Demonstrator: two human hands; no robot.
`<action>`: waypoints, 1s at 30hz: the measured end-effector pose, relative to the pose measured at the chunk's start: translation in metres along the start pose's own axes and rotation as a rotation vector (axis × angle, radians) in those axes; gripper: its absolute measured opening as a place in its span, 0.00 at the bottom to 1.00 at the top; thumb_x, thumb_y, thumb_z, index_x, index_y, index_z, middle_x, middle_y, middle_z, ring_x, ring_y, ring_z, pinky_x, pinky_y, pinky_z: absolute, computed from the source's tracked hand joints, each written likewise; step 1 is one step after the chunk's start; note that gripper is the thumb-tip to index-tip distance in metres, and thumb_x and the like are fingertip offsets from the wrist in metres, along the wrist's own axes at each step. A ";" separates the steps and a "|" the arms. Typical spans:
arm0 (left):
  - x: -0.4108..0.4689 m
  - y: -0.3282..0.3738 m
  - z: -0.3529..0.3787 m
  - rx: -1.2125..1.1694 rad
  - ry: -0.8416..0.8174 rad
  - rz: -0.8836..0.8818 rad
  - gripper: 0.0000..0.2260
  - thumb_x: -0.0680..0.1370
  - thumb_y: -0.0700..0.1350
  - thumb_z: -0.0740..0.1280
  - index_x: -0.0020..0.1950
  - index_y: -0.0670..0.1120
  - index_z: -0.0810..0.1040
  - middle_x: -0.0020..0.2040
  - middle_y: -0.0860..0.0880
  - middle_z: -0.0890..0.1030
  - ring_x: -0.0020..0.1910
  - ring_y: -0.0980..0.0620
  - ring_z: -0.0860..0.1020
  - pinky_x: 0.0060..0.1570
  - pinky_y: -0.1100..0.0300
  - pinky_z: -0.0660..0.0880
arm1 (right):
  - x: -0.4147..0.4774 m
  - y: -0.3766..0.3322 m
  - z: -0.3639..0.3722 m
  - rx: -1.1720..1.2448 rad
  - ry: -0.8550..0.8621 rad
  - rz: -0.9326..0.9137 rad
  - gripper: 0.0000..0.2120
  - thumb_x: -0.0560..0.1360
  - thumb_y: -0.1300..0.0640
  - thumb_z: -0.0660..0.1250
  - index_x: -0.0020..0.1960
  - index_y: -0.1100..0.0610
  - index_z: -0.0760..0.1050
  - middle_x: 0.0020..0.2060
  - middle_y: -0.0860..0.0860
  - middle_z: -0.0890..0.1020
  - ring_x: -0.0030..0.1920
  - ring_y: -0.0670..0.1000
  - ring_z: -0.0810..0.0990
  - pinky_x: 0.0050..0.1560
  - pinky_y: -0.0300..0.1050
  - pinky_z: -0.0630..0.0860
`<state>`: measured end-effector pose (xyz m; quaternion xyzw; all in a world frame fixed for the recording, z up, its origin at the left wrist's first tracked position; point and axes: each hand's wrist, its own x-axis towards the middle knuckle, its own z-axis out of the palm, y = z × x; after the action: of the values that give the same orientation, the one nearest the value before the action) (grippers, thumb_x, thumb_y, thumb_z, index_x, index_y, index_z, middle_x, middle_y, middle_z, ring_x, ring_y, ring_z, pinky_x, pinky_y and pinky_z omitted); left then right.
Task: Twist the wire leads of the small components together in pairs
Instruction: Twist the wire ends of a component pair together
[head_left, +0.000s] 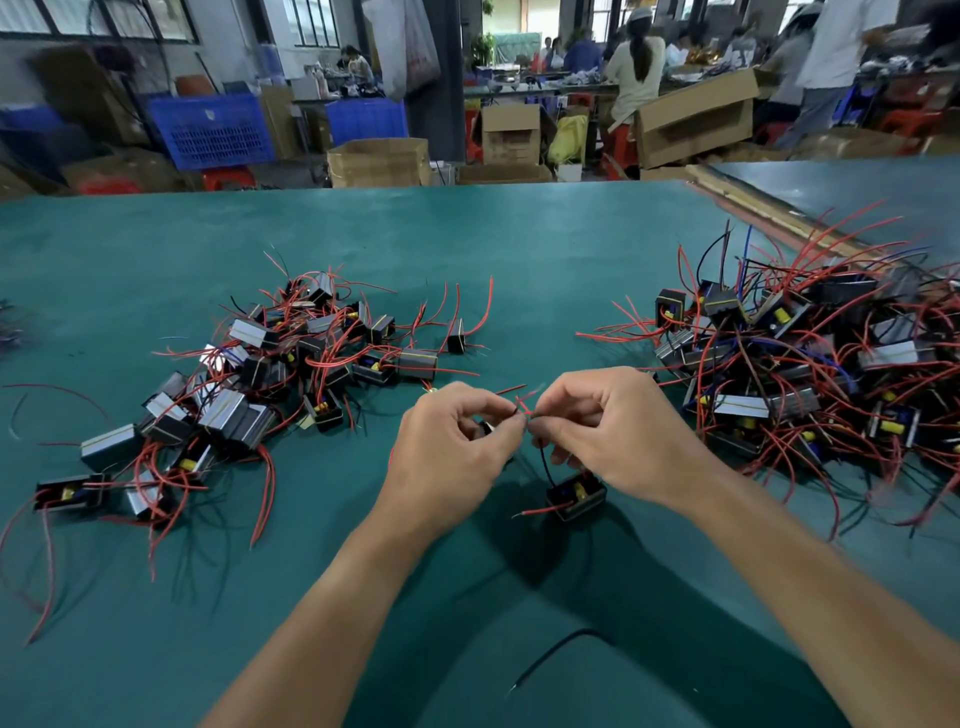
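We find both hands over the green counter (467, 249), fingertips almost meeting. The left hand (457, 441) and right hand (613, 431) each pinch the red leads (524, 405) where these cross between them. One component (576, 496) sits below the right hand, its black lead (544, 462) running up to the fingers. Whether it rests on the counter, we cannot tell. A second component (487, 428) (mostly hidden) shows inside the left hand's curl. Two heaps flank the work: a left pile (249, 379) and a right pile (810, 364), well apart. A loose black wire (556, 652) lies between the forearms.

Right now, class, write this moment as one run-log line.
left hand: pinches red leads | right hand: pinches red leads | transformer: below right hand | left pile, right pile: on green mat
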<state>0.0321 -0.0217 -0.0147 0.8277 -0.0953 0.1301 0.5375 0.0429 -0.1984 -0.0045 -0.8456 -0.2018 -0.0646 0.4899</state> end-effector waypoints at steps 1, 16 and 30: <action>0.000 0.000 -0.001 -0.022 -0.006 0.014 0.03 0.71 0.48 0.72 0.37 0.54 0.83 0.38 0.53 0.82 0.30 0.50 0.76 0.34 0.54 0.75 | 0.001 0.002 0.000 -0.004 -0.002 -0.003 0.02 0.72 0.54 0.72 0.44 0.48 0.81 0.32 0.47 0.85 0.30 0.47 0.84 0.39 0.58 0.82; -0.006 0.002 -0.001 0.010 -0.105 0.128 0.06 0.81 0.48 0.64 0.56 0.58 0.72 0.33 0.54 0.83 0.24 0.50 0.74 0.33 0.56 0.77 | 0.001 0.004 -0.002 -0.063 0.034 -0.076 0.03 0.69 0.52 0.68 0.43 0.47 0.79 0.34 0.43 0.84 0.25 0.48 0.81 0.31 0.50 0.79; -0.006 0.002 -0.001 0.063 -0.078 0.167 0.08 0.82 0.47 0.63 0.52 0.58 0.64 0.32 0.56 0.83 0.23 0.51 0.76 0.33 0.56 0.76 | 0.000 0.000 -0.003 -0.060 0.055 -0.096 0.04 0.70 0.52 0.71 0.44 0.46 0.77 0.31 0.45 0.84 0.26 0.60 0.78 0.32 0.57 0.78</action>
<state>0.0257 -0.0214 -0.0147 0.8377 -0.1809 0.1449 0.4945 0.0431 -0.2010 -0.0034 -0.8472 -0.2265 -0.1170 0.4661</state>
